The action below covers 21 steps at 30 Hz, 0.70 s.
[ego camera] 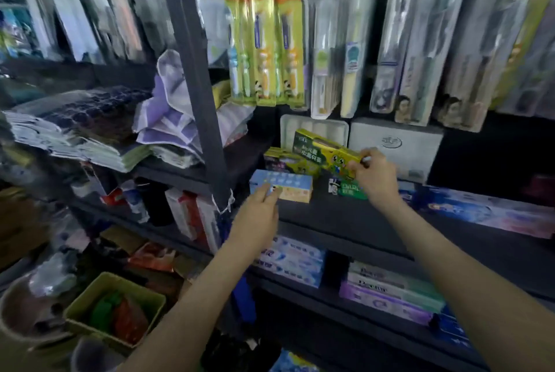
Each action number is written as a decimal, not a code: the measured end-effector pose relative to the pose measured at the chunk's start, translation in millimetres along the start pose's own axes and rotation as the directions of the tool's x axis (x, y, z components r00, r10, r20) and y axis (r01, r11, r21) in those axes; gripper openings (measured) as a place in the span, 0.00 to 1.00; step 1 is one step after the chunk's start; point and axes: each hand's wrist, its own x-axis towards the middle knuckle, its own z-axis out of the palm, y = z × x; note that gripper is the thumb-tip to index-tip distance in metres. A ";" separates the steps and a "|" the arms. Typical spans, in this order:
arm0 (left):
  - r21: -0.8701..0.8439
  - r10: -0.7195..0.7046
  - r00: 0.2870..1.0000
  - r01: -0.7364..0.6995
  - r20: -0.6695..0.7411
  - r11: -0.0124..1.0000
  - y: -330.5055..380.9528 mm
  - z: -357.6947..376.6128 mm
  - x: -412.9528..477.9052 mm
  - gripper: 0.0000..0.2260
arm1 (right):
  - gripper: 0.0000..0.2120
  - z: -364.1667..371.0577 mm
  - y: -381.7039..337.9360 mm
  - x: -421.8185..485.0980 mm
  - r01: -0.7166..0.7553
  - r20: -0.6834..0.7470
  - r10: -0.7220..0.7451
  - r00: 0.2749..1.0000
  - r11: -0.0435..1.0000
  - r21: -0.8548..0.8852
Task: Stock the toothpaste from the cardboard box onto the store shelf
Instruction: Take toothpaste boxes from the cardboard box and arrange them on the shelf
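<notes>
I read placing step. Right hand (375, 181) pinches end of green toothpaste box (322, 152), tilted above shelf (345, 218). Left hand (262, 202), fingers straight, touches blue box (295, 187) at left. Next, I judge: lower green box level beside the others.

A single wide-angle view, worn on the person's head, faces forward and slightly down at the store shelf (345, 215), close up. Toothbrush packs (264, 41) hang across the top; lower tiers fill the bottom.
</notes>
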 end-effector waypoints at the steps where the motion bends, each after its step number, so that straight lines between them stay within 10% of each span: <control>1: 0.033 0.037 0.999 -0.037 -0.006 0.999 -7.4 5.6 15.7 0.21 | 0.15 14.3 -4.8 9.7 0.006 -0.007 -0.006 1.000 1.000 -0.020; 21: 0.079 0.279 0.953 -0.271 -0.120 0.959 -50.2 71.7 96.3 0.26 | 0.18 96.5 0.3 48.7 0.266 0.249 -0.163 0.955 0.841 -0.472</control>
